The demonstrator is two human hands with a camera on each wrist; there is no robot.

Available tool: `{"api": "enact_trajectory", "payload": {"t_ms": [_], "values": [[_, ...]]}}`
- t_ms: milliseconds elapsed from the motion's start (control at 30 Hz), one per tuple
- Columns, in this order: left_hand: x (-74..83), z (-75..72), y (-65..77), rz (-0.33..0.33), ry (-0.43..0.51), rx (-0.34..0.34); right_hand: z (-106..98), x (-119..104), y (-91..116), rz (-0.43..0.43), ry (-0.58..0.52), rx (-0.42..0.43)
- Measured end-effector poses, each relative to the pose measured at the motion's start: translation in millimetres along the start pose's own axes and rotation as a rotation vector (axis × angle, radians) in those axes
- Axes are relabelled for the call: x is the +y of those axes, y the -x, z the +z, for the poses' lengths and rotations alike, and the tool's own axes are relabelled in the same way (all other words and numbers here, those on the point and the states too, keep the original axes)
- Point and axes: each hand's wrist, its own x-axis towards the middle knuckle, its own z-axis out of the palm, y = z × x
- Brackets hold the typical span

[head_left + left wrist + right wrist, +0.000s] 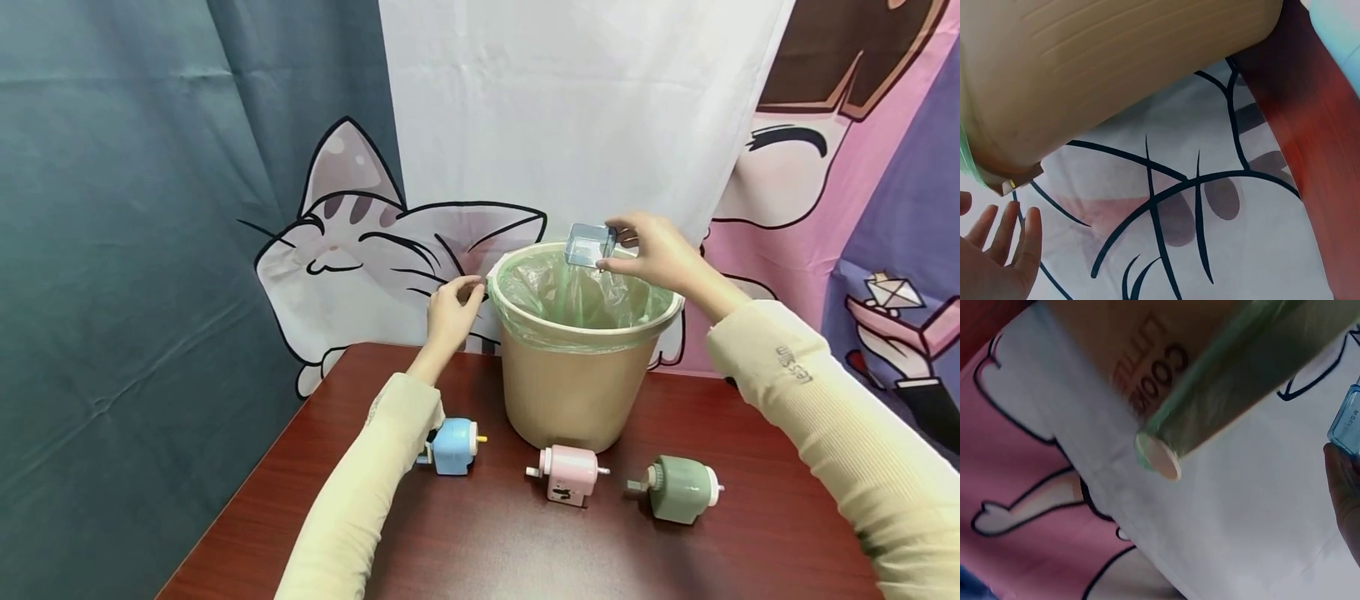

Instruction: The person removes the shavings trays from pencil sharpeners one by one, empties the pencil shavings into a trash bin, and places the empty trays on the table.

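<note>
My right hand (654,247) pinches a small clear bluish plastic box (588,245), tilted above the mouth of a tan trash bin (573,387). In the right wrist view, that box (1346,422) shows only partly at the right edge. A thin greenish bag (622,302) lines the bin and folds over its rim. At the rim's left side is my left hand (454,308), its fingers loosely bent. The left wrist view shows the left hand (1004,262) just short of the rim, with nothing between its fingers.
Three crank pencil sharpeners stand on the reddish-brown table (480,542) before the bin: a blue one (453,447) partly behind my left sleeve, a pink one (572,475), and a green one (681,490). A printed cartoon curtain (465,100) hangs behind.
</note>
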Motion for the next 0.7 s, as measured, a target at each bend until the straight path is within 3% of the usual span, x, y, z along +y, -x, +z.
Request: {"api": "enact_trajectory", "payload": {"t_ms": [367,700], "values": [[-6.2,-15.9,21.4,0.069,0.177,-0.008,16,-13,38,0.007,-0.193,0.19],[-11.8,-28.7,49.9,0.119,0.273,-0.007,39,-41,71,-0.063,-0.33,0.242]]}}
